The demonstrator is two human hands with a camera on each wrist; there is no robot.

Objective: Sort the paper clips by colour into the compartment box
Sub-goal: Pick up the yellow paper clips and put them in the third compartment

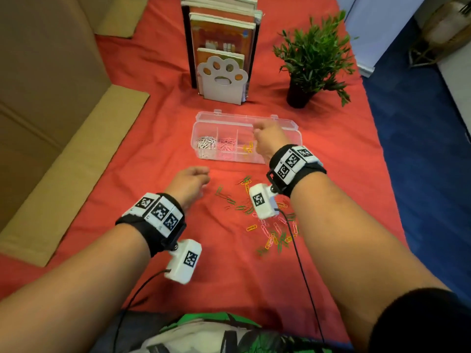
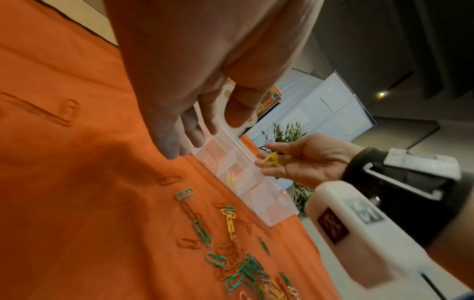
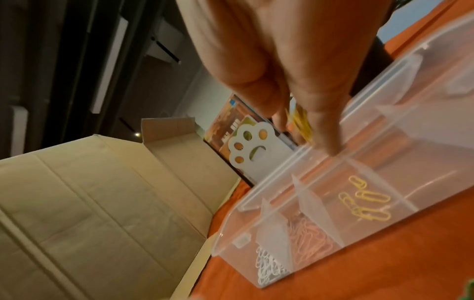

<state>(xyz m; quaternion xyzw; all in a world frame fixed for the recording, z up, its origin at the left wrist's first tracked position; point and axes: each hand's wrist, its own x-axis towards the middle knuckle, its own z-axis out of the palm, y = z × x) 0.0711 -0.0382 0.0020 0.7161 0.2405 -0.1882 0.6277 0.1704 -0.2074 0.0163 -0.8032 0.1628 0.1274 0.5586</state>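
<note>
Head view: right hand over the compartment box, fingers curled round a bunch of yellow clips above the box's yellow compartment. Left hand just short of the box, fingers loosely bent, holding nothing. Loose clips on the worktop nearer than the box.

Clear, glossy plastic compartment box under the right grip; matt, creased red cloth covers the worktop; paper clips look colour-coated, perhaps plastic; matt cardboard alongside.
</note>
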